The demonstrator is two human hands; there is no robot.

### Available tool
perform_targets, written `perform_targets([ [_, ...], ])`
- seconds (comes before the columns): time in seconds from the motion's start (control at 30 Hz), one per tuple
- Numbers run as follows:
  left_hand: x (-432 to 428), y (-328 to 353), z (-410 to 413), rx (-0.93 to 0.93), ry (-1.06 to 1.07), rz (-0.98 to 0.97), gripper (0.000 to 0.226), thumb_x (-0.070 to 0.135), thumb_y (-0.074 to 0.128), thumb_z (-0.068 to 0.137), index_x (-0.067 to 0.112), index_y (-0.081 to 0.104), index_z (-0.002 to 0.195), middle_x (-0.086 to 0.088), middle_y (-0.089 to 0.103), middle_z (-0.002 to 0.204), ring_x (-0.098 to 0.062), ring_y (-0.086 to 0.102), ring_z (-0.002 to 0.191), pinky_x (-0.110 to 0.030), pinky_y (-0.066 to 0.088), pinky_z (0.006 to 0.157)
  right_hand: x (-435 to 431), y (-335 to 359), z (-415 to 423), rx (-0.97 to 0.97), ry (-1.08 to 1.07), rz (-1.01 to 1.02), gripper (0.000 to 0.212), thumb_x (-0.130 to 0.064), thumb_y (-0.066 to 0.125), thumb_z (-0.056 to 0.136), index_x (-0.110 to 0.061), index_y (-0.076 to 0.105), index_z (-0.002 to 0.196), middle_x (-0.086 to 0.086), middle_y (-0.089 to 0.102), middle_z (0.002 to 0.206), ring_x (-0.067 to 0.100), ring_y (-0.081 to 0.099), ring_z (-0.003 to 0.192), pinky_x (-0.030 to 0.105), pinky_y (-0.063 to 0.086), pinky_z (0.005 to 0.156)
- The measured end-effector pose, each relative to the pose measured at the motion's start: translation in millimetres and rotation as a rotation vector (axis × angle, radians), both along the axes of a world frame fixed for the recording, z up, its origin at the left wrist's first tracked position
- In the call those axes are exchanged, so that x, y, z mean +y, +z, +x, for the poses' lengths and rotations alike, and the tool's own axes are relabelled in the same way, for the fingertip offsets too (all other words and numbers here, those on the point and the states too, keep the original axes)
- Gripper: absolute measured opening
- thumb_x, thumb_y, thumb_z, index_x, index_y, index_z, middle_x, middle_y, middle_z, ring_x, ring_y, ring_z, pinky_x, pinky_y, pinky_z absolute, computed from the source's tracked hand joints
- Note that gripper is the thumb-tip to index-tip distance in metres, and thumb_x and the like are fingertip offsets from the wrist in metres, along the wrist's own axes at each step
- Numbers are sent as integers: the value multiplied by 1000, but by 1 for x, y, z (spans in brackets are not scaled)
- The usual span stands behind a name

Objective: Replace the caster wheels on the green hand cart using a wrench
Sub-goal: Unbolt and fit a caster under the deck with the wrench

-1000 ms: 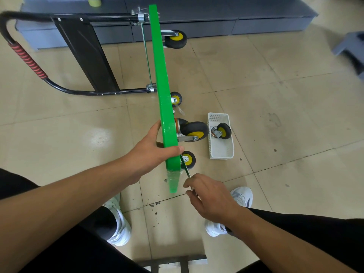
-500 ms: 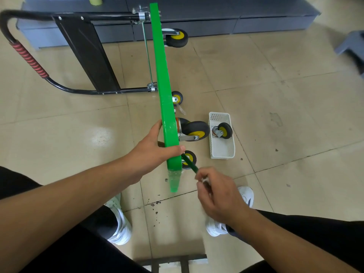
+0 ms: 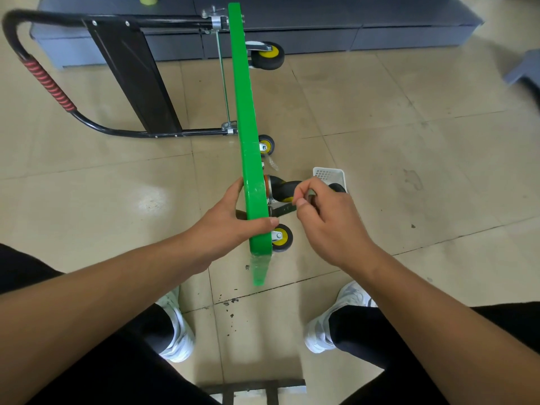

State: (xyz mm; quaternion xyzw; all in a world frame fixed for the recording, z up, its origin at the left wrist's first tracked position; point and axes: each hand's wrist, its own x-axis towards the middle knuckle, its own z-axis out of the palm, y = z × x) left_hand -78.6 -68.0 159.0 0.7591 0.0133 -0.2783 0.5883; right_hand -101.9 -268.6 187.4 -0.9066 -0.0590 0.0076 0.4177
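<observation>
The green hand cart [image 3: 244, 112] stands on its edge on the tiled floor, its black handle [image 3: 46, 80] folded out to the left. My left hand [image 3: 233, 226] grips the deck's near end, thumb over the top edge. My right hand [image 3: 324, 217] pinches a dark wrench [image 3: 282, 211] whose head sits at the mount of the large near caster [image 3: 280, 190]. A small yellow-hubbed caster [image 3: 282, 236] sits just below it. Two more casters, one small [image 3: 266, 145] and one large [image 3: 268, 55], are fixed further along the deck.
A white plastic basket [image 3: 330, 175] lies on the floor right of the cart, mostly hidden by my right hand. A dark low cabinet [image 3: 350, 33] runs along the back. A grey stool [image 3: 523, 68] is at the right edge. My two white shoes stand below the cart.
My right hand has risen from beside the lowest small caster up to the large caster, bringing the wrench against its mount. My left hand keeps its grip on the deck.
</observation>
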Motion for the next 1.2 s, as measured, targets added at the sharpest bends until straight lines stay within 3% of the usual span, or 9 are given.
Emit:
perform_targets([
  [0.1,0,1,0,-5,3,-4,104,57,82,63,61,21,146,5,69,121,-16,67,110,-48,51,102,4,4,4,26,19,-51,14,-21,49,102,-29,56,93,-7,56,67,11,51,74,27,33,63],
  [0.23,0,0,0,-10,2,-15,104,59,82,60,62,21,145,6,69,121,-17,67,111,-48,51,102,8,7,8,43,86,-72,12,-17,48,103,-23,56,96,-10,51,63,2,50,64,18,37,54],
  [0.47,2,-2,-1,-12,9,-27,107,63,82,56,63,22,144,5,69,122,-19,66,112,-49,49,103,11,7,12,83,158,-134,13,-26,43,107,-23,55,103,-9,58,71,7,55,74,23,43,63],
  [0.57,3,-2,-1,-18,-1,-40,105,61,83,58,62,23,145,7,71,119,-16,67,110,-48,50,103,11,-1,3,41,198,-113,8,-23,46,106,-22,53,102,-11,54,68,3,53,69,18,37,56],
  [0.7,6,0,-1,-24,-30,-73,98,51,84,71,59,23,147,10,72,118,-12,68,109,-46,49,104,9,-20,-16,-40,200,-55,5,-17,47,104,-18,52,103,-7,50,63,12,49,63,21,30,54],
  [0.97,11,3,0,19,-85,-97,101,54,81,68,62,19,147,8,71,122,-16,64,118,-48,46,108,4,-49,-39,-132,158,-60,14,-30,42,102,-22,50,109,-18,41,63,9,46,61,27,30,55],
  [1.07,12,3,1,25,-84,-97,101,53,82,68,62,20,147,8,73,118,-15,66,115,-47,47,107,4,-55,-42,-167,160,-64,18,-31,41,100,-19,52,110,-24,40,67,1,45,61,18,30,55],
  [1.13,12,3,1,31,-83,-98,105,57,83,62,63,20,146,9,73,118,-17,66,115,-48,48,105,5,-62,-46,-206,175,-70,15,-26,45,100,-18,52,110,-22,48,74,2,44,63,15,33,57],
  [1.2,12,2,1,39,-80,-102,107,59,83,60,63,21,146,8,72,119,-19,66,116,-49,48,105,5,-71,-50,-265,190,-93,12,-24,47,100,-20,50,111,-8,61,88,5,46,69,25,42,60],
])
